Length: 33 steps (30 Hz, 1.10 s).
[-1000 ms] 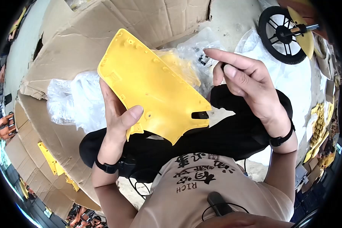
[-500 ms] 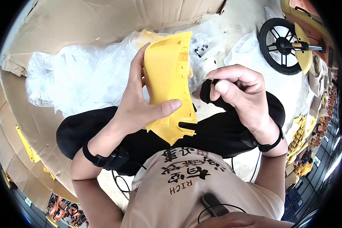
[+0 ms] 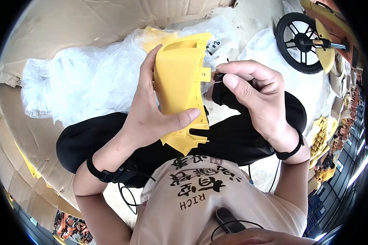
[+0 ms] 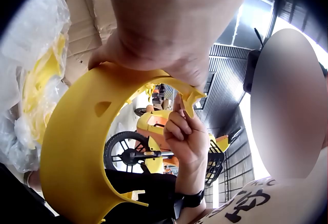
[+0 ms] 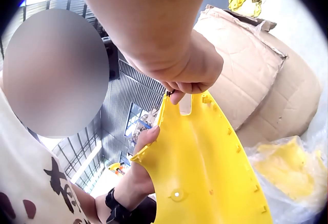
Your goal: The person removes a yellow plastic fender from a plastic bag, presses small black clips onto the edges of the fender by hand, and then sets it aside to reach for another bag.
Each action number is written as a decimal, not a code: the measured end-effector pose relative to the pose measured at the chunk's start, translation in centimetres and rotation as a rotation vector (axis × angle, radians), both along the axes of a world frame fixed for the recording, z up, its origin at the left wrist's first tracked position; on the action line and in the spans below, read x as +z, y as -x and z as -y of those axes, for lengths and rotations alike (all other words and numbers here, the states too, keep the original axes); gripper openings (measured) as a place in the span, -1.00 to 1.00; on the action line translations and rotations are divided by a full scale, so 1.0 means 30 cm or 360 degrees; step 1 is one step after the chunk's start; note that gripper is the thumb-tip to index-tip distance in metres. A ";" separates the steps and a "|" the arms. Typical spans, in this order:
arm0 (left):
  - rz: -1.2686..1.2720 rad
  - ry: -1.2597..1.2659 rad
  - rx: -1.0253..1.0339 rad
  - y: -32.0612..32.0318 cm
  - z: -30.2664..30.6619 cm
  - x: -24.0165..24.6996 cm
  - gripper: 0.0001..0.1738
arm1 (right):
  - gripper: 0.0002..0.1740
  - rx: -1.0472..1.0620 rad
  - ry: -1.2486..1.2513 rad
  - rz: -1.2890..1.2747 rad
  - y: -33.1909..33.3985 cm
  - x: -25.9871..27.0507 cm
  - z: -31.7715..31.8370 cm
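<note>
Head view: yellow panel point(image 3: 176, 79) is gripped in widely spread left hand point(image 3: 146, 116); small black piece point(image 3: 219, 77) is pinched by right hand point(image 3: 258, 96), thumb against forefinger.

My fingers point(image 3: 145, 110) hold a panel point(image 3: 176, 81) of smooth, slightly glossy yellow plastic. Clear, crinkled plastic bags point(image 3: 90, 81) shine beside dull brown cardboard point(image 3: 81, 24). My trousers point(image 3: 94, 139) are matt black cloth; my shirt point(image 3: 171, 212), soft pale fabric.
</note>
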<state>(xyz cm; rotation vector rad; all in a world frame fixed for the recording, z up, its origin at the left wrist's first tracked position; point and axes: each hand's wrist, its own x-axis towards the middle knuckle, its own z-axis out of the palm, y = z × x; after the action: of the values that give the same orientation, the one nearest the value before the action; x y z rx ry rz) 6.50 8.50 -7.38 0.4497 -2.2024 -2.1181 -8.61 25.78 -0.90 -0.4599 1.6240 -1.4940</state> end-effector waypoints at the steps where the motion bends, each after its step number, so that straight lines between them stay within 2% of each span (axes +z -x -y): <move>1: 0.0006 0.0017 -0.0006 0.001 -0.003 0.002 0.30 | -0.76 -0.0004 -0.0002 0.0001 -0.005 -0.009 0.000; 3: -0.0010 0.0005 -0.0015 0.002 -0.007 0.003 0.30 | -0.77 -0.0080 0.0178 -0.0086 -0.015 -0.036 0.000; 6: -0.0036 0.0006 -0.0026 0.004 -0.013 0.004 0.30 | -0.78 -0.0076 0.0192 -0.0047 -0.013 -0.030 -0.002; 16: -0.0090 0.0046 -0.0041 0.005 -0.018 -0.004 0.30 | -0.80 -0.0026 0.0187 -0.0146 -0.008 -0.032 -0.008; 31: 0.0081 0.0206 0.0090 0.011 -0.056 0.024 0.37 | -0.89 -0.0247 0.0129 -0.0376 -0.035 -0.029 0.016; 33: 0.0102 0.0237 0.0070 0.007 -0.063 0.032 0.35 | -0.87 0.0002 -0.0009 -0.0390 -0.029 -0.012 0.012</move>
<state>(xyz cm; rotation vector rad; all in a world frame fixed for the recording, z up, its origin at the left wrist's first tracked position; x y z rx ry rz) 6.27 10.38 -6.42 0.5576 -2.3408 -1.9268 -7.74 25.42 -1.27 -0.6618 1.8149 -1.4768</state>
